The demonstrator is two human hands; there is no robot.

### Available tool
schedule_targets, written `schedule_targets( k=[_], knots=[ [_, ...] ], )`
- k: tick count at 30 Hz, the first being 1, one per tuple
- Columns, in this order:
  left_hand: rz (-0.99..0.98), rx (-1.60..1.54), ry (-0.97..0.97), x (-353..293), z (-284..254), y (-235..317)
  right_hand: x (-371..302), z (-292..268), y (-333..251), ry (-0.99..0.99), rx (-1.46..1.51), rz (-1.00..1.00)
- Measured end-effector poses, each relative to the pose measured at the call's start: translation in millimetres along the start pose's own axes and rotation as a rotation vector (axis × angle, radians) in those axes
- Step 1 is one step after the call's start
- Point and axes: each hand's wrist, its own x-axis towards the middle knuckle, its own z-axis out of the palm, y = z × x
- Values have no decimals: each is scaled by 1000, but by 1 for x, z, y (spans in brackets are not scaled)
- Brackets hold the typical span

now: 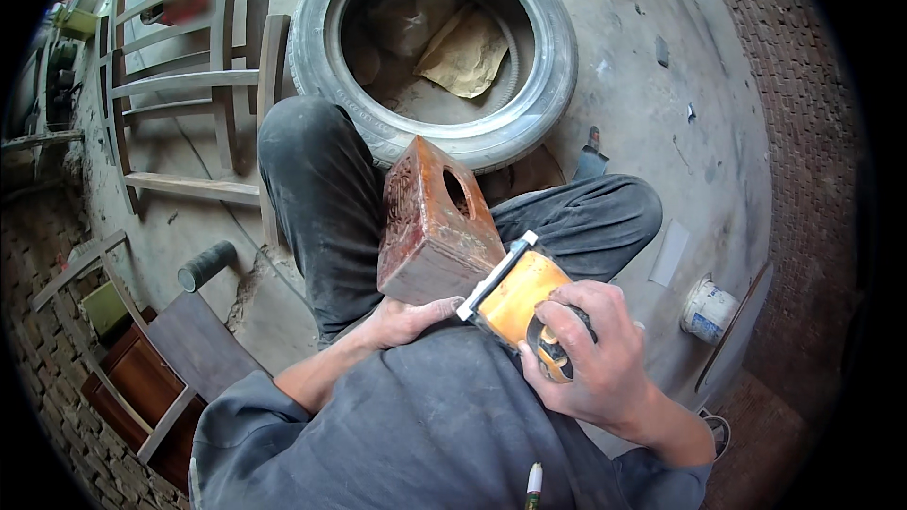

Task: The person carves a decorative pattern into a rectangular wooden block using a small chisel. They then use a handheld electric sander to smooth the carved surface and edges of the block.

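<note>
The box [442, 264] sits between the person's bent legs, tilted, its oval hole [457, 193] facing up and to the right and its carved side facing left. The left hand [406, 323] touches its near lower edge, thumb stretched toward the right; the fingers are hidden underneath, so one cannot tell whether they grip it. The right hand [590, 345] is wrapped around the dark handle of a yellow sander [520, 295], whose white front bar lies just beside the box's near right corner; whether the two touch is unclear. Beyond the knees a tyre [553, 61] lies flat, with crumpled brown paper [465, 52] inside. A chair frame [179, 80] lies to the left, and a white tub [709, 310] stands to the right.
</note>
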Motion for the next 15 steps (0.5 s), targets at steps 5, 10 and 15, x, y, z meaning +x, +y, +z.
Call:
schedule_targets(
  k=[5, 10, 15],
  knots=[
    [73, -64, 26, -1, 4, 0, 11, 2, -6, 17, 1, -56],
    [176, 107, -27, 5, 1, -3, 34, 7, -17, 47, 4, -133],
    [251, 101, -34, 5, 3, 0, 54, 12, -27, 92, 62, -160]
  ],
)
